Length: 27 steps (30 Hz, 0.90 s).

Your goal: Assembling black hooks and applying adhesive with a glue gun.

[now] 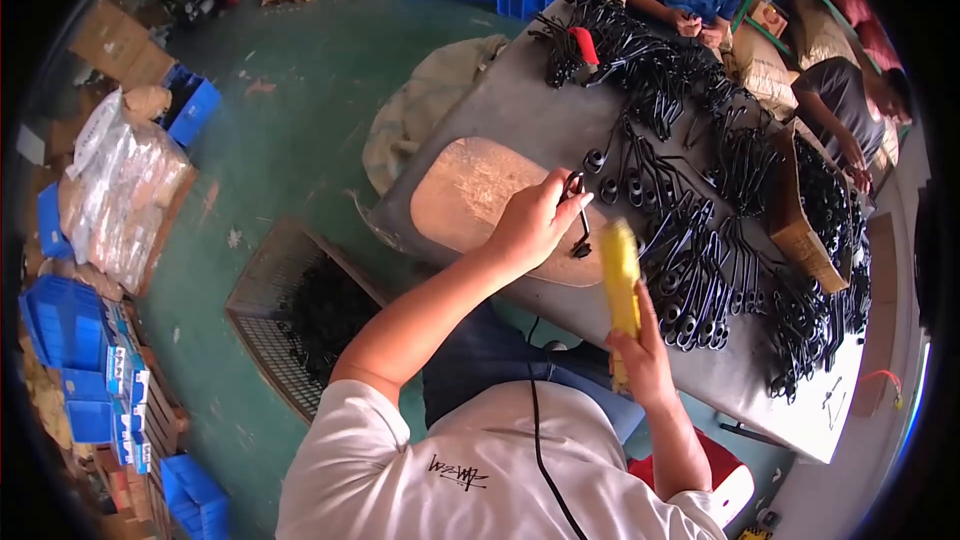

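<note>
My left hand (535, 225) is closed around a slim black metal part (582, 230), pinched between thumb and fingers. This part has a ringed upper end and a thicker lower end, and it hangs over a tan rounded board (455, 190) on the grey table. To its right, my right hand (643, 355) grips a long yellow object (621, 280), held upright and slightly blurred; its exact kind is unclear. Just beyond the yellow object lie rows of similar black rods with ringed ends (690, 290).
More black parts and a red object (584, 45) cover the far tabletop. A cardboard box (805, 230) of black parts stands at right. Two other people work across the table. On the floor at left is a crate (265, 315) holding dark parts; blue bins (62, 315) stand farther left.
</note>
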### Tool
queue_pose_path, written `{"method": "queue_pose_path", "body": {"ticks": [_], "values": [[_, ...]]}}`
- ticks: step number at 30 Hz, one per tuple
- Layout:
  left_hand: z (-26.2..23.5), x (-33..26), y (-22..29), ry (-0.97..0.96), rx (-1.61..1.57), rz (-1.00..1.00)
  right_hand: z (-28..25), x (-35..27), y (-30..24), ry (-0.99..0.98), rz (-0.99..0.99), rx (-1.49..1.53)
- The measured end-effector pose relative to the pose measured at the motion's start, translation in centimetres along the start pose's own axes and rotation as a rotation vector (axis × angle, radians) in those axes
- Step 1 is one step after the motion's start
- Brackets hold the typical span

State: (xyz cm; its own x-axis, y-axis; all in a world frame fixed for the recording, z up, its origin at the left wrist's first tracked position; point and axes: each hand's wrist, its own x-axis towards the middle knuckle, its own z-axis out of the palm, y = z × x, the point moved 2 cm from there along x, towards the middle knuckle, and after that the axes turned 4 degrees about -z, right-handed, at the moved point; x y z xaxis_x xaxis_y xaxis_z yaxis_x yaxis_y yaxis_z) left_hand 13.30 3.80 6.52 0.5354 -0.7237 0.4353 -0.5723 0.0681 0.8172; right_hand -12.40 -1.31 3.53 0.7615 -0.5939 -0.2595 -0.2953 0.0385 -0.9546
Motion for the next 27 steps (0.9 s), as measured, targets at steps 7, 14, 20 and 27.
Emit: {"method": "queue_pose_path", "body": {"ticks": [7,14,20,27], "values": [[-0.7,0.3,0.2,-0.007,0.157,-0.022,0.2,-1.0,-3.9,0.244,-0.593,-0.079],[-1.0,0.6,0.6,0.016,0.229,-0.046,2.2,3.1,0.8,-0.067,-0.420,-0.488],[-1.2,-0.9,2.6,0.025,-0.270,-0.251,0.1,1.0,-0.6,0.129,-0.268,-0.048],[-0.5,-2.0,3.2,-0.040,-0.134,-0.137,-1.0,-2.3,-4.8,0.244,-0.641,0.002]]}}
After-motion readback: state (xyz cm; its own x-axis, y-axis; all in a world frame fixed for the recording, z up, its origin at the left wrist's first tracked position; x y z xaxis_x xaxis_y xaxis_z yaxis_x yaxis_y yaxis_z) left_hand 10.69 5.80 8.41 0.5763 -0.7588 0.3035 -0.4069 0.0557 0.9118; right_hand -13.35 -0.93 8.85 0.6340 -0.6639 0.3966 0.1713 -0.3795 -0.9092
